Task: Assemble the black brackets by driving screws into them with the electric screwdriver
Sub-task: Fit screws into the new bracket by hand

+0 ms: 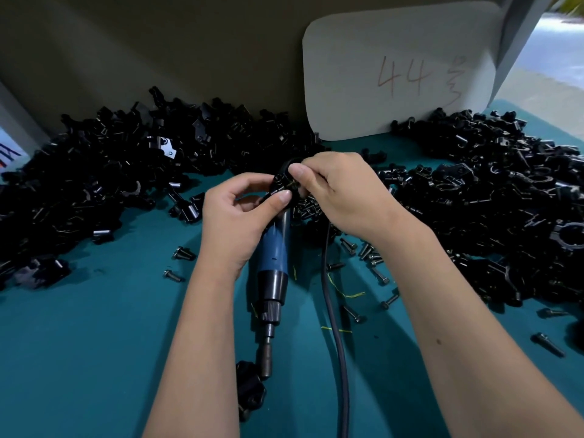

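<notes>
Pinching one black bracket (286, 181) between our left hand (240, 216) and right hand (341, 191), we leave the electric screwdriver (273, 267) lying on the teal worktop (94, 343)

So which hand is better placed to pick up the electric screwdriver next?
Probably the left hand: the electric screwdriver lies on the table directly beneath it, while the right hand is farther from it. Both hold the bracket.

Bench (94, 343): smooth matt teal covering. Brackets (94, 172): glossy black, heaped along far edge. Screws (379, 275): dark metal, slight sheen. Electric screwdriver (274, 248): glossy blue plastic body, dark metal chuck. Card (395, 74): matt white paper.
</notes>
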A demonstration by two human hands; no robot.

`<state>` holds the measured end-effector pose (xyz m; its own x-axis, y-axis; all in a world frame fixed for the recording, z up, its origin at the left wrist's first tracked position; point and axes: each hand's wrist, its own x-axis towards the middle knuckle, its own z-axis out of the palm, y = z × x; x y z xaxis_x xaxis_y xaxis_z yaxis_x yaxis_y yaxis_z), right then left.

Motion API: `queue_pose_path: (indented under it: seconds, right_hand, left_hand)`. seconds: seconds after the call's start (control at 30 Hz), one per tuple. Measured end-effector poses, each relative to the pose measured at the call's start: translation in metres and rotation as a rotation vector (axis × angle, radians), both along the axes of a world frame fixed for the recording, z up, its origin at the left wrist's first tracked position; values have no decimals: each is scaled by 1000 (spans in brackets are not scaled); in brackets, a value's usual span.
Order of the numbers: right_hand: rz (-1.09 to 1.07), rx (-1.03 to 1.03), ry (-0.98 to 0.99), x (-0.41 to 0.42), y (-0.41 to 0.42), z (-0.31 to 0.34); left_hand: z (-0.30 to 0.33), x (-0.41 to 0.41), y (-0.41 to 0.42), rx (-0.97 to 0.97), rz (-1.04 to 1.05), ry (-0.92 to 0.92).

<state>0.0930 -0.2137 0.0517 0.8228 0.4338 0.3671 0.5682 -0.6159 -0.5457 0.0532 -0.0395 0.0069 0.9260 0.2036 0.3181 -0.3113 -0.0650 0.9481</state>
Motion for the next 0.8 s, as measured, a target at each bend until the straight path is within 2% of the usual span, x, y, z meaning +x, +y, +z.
queue_pose_path:
  seconds: [0.07,0.2,0.33,0.5,0.63,0.8]
  right_hand:
    - [-10,41,61,-1,-1,-1]
    - [-52,298,280,7,-10,-5]
    - [-50,354,338,8,-4,-8]
    - [42,546,383,1,-1,-10]
    - [22,676,329,2,6,-15]
    - [-14,902,283,2,16,-18]
  left_hand:
    - [0,0,-2,-13,10,6]
    - [4,-1,-4,-169,26,51]
    - [8,-3,-6,-351,-8,172]
    - [12,-6,2,-588,-39,243]
    - [12,-7,6,-625,-111,242]
    - [12,-8,3,-539,-152,245]
